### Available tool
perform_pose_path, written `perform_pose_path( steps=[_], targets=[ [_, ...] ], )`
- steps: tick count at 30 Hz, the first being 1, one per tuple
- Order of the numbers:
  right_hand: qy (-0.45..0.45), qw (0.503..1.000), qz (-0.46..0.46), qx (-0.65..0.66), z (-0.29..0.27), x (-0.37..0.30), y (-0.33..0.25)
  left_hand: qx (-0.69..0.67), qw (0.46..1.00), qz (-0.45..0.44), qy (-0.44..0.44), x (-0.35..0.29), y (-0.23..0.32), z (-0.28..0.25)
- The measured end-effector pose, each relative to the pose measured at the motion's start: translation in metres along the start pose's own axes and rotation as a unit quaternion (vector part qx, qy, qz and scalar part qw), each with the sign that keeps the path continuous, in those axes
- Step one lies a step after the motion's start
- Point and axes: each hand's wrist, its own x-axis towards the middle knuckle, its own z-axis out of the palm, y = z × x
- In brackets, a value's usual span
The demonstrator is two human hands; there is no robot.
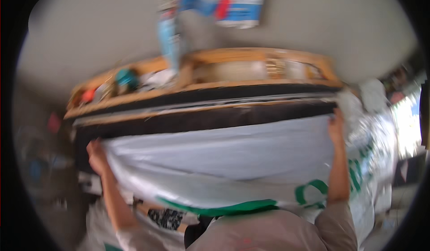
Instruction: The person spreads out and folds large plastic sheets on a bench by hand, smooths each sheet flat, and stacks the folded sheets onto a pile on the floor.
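A large white plastic sheet [242, 148] with green markings is spread wide between my two arms. My left hand [96, 154] is closed on its left upper corner. At the right upper corner, my right hand [334, 123] pinches the same sheet, higher up in the view. The top edge runs taut from one hand to the other, while the lower part sags in folds toward my body. Just beyond that edge lies a dark flat panel [201, 119], partly covered by the sheet. Motion blurs the fingers somewhat.
Behind the panel stands a wooden frame [251, 53] with compartments holding a teal round item [126, 79] and small blurred things. Blue, white and red packets [244, 7] hang on the grey wall. Crumpled clear plastic [374, 96] is at the right, near a bright opening.
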Motion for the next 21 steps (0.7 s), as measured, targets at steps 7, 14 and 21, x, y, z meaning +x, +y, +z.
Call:
perform_pose_path(
  steps=[7, 14, 21],
  targets=[
    [-0.259, 0.626, -0.667, 0.311, -0.106, -0.146, -0.399, 0.07, 0.986, -0.151, 0.01, -0.004, 0.059, -0.042],
    [-0.336, 0.685, -0.591, 0.263, -0.084, -0.208, -0.467, 0.061, 0.986, -0.158, -0.002, -0.002, 0.073, -0.041],
    [-0.639, 0.412, -0.197, 0.619, -0.097, -0.158, -0.47, 0.08, 0.984, -0.162, -0.01, -0.009, 0.068, -0.043]
  ],
)
